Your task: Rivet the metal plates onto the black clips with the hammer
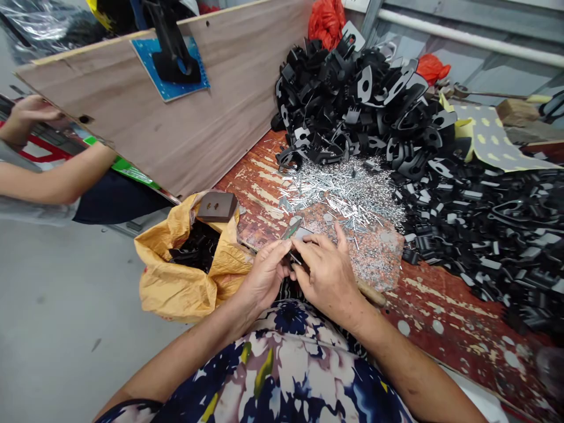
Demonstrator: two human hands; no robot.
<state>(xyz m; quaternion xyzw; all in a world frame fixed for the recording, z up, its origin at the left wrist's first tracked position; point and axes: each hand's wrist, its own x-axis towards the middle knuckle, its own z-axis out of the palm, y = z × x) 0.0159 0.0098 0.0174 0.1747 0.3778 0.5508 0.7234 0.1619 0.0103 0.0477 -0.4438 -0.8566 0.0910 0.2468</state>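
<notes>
Small part [292, 229] gripped in fingers of left hand [264, 276] and right hand [328, 275] over red table [440, 320]; grey floor [66, 329].

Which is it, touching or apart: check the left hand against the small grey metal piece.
Touching. The head view shows the left hand pinching the lower end of the small grey metal piece, no gap visible.

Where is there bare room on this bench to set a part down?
Two bare patches of worn red tabletop: right of the right hand, below the loose black plastic clips; and a strip between the tilted plywood board and the silver pin heap. Pins and clips crowd the rest; the left hand pinches a small metal piece.
</notes>
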